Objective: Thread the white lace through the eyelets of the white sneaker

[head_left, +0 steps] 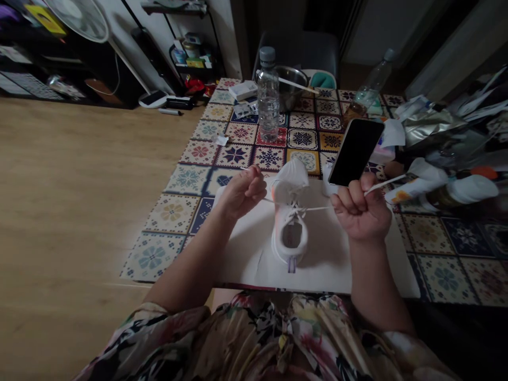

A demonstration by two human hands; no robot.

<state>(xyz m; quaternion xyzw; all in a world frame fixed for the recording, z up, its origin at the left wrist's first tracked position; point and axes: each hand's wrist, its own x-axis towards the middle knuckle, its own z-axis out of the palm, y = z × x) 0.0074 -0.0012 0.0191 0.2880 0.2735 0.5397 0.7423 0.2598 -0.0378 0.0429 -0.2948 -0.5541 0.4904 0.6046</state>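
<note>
A white sneaker [291,222] stands on a sheet of white paper [246,248], heel toward me. My left hand [242,193] is closed in a fist on one end of the white shoelace [313,208], pulled out to the left of the shoe. My right hand [359,209] is closed on the other lace end, pulled to the right, with the lace tip sticking out past my fingers. The lace runs taut across the shoe's eyelets between both hands.
A patterned tablecloth [238,153] covers the table. A clear water bottle [268,95] and a metal bowl [291,84] stand behind the shoe. A black phone [355,151] leans upright just beyond my right hand. Tubes and clutter [436,185] fill the right side. Wooden floor lies left.
</note>
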